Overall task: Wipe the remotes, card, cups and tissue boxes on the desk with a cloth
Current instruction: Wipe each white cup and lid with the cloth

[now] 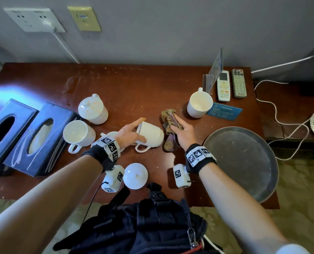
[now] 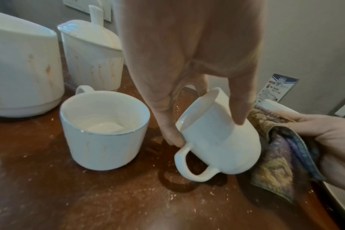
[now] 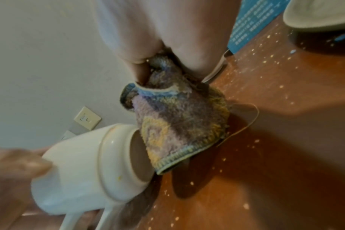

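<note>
Head view first: left hand (image 1: 129, 133) grips a white cup (image 1: 149, 135) tipped on its side above the brown bench (image 1: 134, 85), thumb on the near wall and forefinger along the rim, the handle pointing toward the person. Just beside its base, the right hand (image 1: 183, 131) clutches a bunched cloth (image 1: 169, 121). An upright cup (image 1: 199, 104) stands further right, next to a blue card (image 1: 225, 111); behind them lie two remotes (image 1: 231, 85) side by side. At the left edge sit two dark tissue boxes (image 1: 24, 131), with a lidded cup (image 1: 93, 110) and an open cup (image 1: 78, 134) near them. A loose white lid (image 1: 135, 176) rests at the near edge, and a round metal tray (image 1: 244, 162) lies to the right.

Left wrist view: the fingers (image 2: 240, 99) curl round the tilted cup (image 2: 219, 140), its handle hanging just above the speckled bench (image 2: 89, 194). The cloth (image 2: 278, 158), held by the right hand (image 2: 335, 140), touches the cup's bottom end. An open cup (image 2: 102, 132) stands alongside, streaked orange down its side.

Right wrist view: the fingers (image 3: 189, 38) pinch the cloth (image 3: 179, 121), whose lower fold presses against the cup's (image 3: 85, 168) unglazed base.
</note>
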